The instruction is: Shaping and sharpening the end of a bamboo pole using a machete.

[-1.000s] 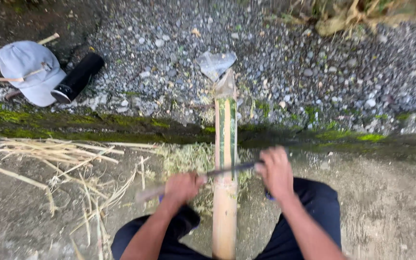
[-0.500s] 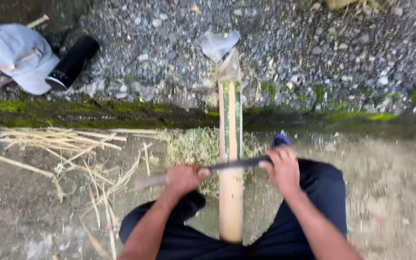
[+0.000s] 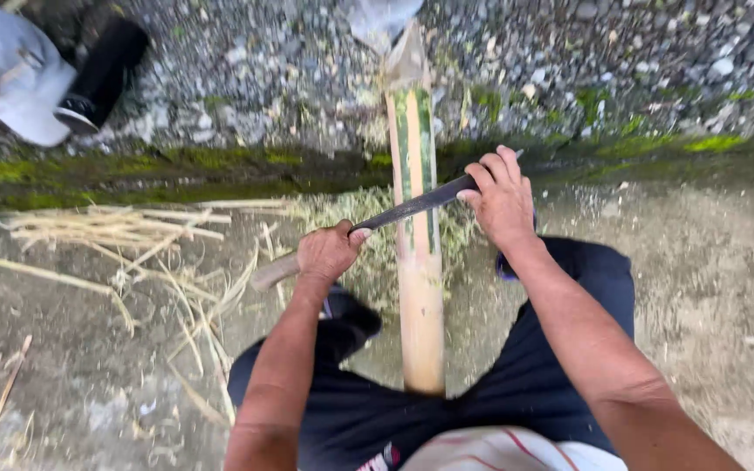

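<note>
Both hands are on the long dark blade (image 3: 412, 208), which lies crosswise over the bamboo pole (image 3: 418, 262): the left hand (image 3: 329, 251) is clenched around the wooden handle end, the right hand (image 3: 501, 196) grips the far end of the blade just beside the pole. The pole runs up between the person's knees toward the gravel, green skin showing above the blade, pale bare wood below it. Pale shavings (image 3: 124, 231) lie scattered on the concrete floor (image 3: 709, 262) to the left, and a grey cap (image 3: 6, 74) sits beside a black bottle (image 3: 102, 74) on the gravel.
</note>
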